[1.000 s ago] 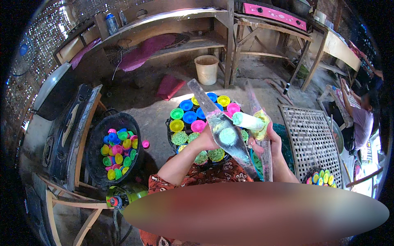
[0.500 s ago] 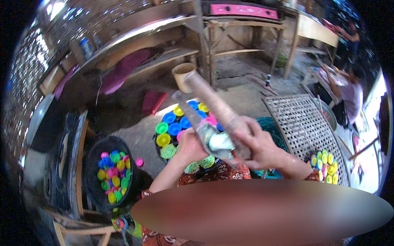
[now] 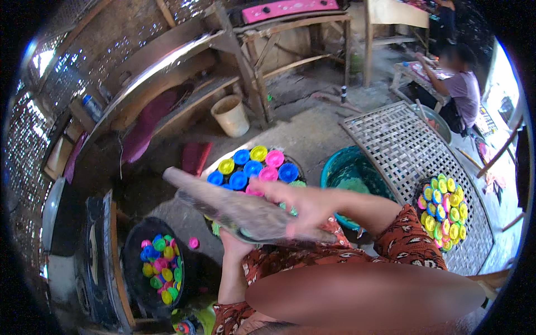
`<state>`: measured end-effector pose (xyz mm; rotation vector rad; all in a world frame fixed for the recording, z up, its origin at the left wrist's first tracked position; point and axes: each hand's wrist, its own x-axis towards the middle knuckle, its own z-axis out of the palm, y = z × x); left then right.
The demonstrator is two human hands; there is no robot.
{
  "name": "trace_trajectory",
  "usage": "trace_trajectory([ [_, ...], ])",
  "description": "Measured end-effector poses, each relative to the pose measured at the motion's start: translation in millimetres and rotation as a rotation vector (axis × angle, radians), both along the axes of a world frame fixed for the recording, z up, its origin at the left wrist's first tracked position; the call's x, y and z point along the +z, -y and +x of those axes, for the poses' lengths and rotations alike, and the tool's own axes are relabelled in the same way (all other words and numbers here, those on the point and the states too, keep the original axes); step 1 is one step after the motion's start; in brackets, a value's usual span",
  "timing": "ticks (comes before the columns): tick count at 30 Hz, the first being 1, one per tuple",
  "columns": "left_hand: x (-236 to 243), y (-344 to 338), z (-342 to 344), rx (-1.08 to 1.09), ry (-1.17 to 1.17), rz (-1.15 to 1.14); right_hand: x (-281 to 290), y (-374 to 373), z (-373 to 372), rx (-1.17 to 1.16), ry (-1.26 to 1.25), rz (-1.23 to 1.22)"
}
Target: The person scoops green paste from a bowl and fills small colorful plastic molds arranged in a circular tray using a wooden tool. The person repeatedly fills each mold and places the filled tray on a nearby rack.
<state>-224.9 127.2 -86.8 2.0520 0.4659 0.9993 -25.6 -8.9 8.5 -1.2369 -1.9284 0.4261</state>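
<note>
A long, two-part wooden press [image 3: 220,209] lies slantwise in front of me, smeared by motion. My left hand [image 3: 235,244] grips it from below, its fingers mostly hidden behind the wood. Over the top, my right hand [image 3: 298,204] is closed around the near end. Beneath the press is a round group of small moulds, among them a blue mould [image 3: 252,168], a yellow mould [image 3: 258,153] and a pink mould [image 3: 274,158]. Pale green strands of dough [image 3: 300,183] show on some at the right edge. The press covers the nearer moulds.
A teal basin [image 3: 330,166] with pale green dough [image 3: 354,185] stands to the right, beside a woven bamboo rack [image 3: 385,131] bearing filled moulds [image 3: 444,215]. Left is a black tub [image 3: 134,245] of coloured moulds. A beige bucket [image 3: 230,117] stands ahead; a seated person [image 3: 460,92] works far right.
The two wooden pieces, apart with pale green dough in the lower one, are now together and tilted toward the left. My right hand came over the top. The view has shifted.
</note>
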Motion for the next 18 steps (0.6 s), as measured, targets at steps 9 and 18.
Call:
trace_trajectory([
  [9,11.5,-24.1,-190.1,-0.073,0.414,-1.137,-156.1,-73.7,148.6,-0.980,-0.453,-0.672],
  [18,33.8,0.1,-191.9,0.022,0.418,-0.851,-188.8,-76.6,146.6,-0.676,-0.955,-0.636],
])
